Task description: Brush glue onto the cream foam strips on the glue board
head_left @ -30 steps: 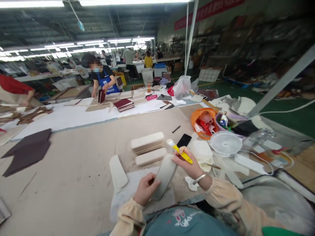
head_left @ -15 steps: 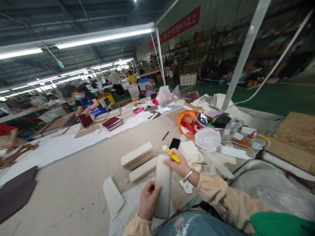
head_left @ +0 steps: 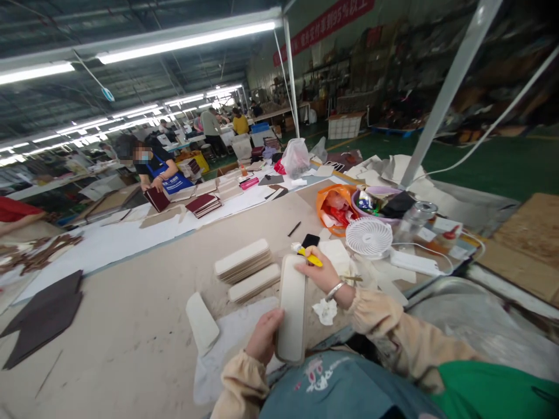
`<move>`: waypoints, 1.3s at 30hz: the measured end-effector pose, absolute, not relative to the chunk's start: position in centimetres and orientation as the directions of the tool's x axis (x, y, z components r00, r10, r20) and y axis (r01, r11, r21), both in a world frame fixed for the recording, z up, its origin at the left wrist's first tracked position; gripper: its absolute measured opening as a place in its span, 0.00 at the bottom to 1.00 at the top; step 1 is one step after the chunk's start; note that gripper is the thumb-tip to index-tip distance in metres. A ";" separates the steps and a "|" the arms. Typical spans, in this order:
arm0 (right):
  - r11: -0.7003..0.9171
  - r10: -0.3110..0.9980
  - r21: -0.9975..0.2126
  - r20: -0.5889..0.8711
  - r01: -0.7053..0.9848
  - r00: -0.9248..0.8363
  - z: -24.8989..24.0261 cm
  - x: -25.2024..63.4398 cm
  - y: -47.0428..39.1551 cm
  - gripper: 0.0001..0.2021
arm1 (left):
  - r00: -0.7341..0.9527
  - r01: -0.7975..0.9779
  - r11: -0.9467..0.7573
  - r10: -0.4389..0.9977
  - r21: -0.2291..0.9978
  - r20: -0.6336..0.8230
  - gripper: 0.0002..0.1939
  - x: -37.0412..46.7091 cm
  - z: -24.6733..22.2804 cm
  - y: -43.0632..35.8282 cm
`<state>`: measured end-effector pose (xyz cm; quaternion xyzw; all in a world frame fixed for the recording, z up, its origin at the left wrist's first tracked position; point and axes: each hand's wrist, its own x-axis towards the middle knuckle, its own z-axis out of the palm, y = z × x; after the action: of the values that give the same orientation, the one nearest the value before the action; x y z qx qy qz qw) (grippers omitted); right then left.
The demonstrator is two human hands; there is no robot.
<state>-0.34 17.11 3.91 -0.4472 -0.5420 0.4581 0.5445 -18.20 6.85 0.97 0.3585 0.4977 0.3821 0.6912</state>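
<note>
My left hand (head_left: 264,336) is closed on the lower left edge of a long off-white panel with rounded corners (head_left: 292,311), held tilted in front of my apron. Between the fingers of my right hand (head_left: 324,272) is a small yellow-handled brush (head_left: 311,256), its whitish end pointing up and left. My right fingertips also touch the panel's upper right edge. Just beyond lie a taller stack of similar panels (head_left: 243,260) and a lower stack (head_left: 254,283). One loose off-white piece (head_left: 202,323) rests to the left, partly on a white sheet (head_left: 233,337).
A black phone (head_left: 310,240) and a dark pen (head_left: 294,228) lie past the stacks. On the right are a white fan (head_left: 369,237), an orange bag (head_left: 332,201) and a glass jar (head_left: 417,219). Dark sheets (head_left: 48,326) lie far left. A co-worker (head_left: 159,169) handles maroon pieces across the table.
The view has shifted slightly. Both hands keep their hold on the panel and brush, and the left fingers sit more behind the panel's edge. The co-worker's maroon piece has turned a little.
</note>
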 end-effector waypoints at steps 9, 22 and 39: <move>0.116 0.989 -0.990 0.107 -0.084 0.106 0.3 0.8 19.8 0.18 | 0.374 -0.206 0.646 0.746 0.735 -0.551 0.24 -19.3 -1.1 4.6; 0.057 0.992 -0.995 0.066 0.084 0.105 -2.4 0.1 20.6 0.18 | 0.386 -0.252 0.637 0.756 0.728 -0.528 0.25 -20.9 -2.2 4.6; 0.001 0.997 -0.982 0.016 0.188 0.076 -4.7 -2.9 20.8 0.17 | 0.397 -0.208 0.665 0.728 0.717 -0.560 0.24 -26.5 -4.2 5.3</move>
<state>-2.90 20.75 -4.73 -0.5619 -0.5274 0.4288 0.4715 -26.53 5.35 -4.22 0.2814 0.4619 0.2972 0.7869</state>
